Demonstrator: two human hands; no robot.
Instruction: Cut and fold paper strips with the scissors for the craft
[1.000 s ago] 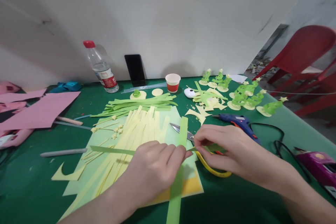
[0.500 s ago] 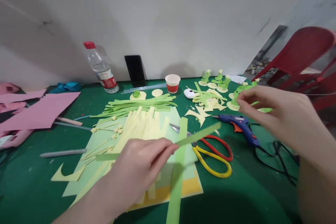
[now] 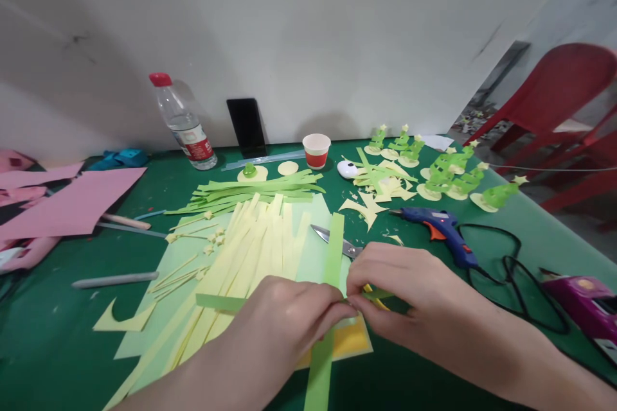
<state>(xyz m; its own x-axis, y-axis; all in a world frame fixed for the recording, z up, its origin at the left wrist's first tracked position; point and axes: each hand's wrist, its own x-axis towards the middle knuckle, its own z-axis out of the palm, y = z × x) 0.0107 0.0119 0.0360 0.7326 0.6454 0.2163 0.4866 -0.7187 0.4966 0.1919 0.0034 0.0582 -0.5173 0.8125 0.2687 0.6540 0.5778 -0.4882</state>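
Note:
A light-green paper strip (image 3: 219, 302) runs crosswise through both hands, low over the table. My left hand (image 3: 294, 314) pinches it, one end sticking out to the left. My right hand (image 3: 400, 289) pinches the same strip close to the left fingertips, and a short piece shows beyond its fingers. Under the hands another green strip (image 3: 333, 250) lies lengthwise across the scissors (image 3: 349, 249), whose handles are mostly hidden by my right hand. To the left, pale yellow paper strips (image 3: 250, 237) are spread over light green sheets (image 3: 178, 276).
A blue glue gun (image 3: 446, 231) with a black cable lies right of the hands. Small green spiral paper trees (image 3: 438, 176) stand behind it. Further back are a paper cup (image 3: 317, 151), a bottle (image 3: 187, 131) and a phone (image 3: 247, 128). Green strips (image 3: 250, 191) lie beyond the yellow ones.
My right hand has come from beside the paper trees at the right down to the left hand and taken hold of the green strip. The strip now lies more level.

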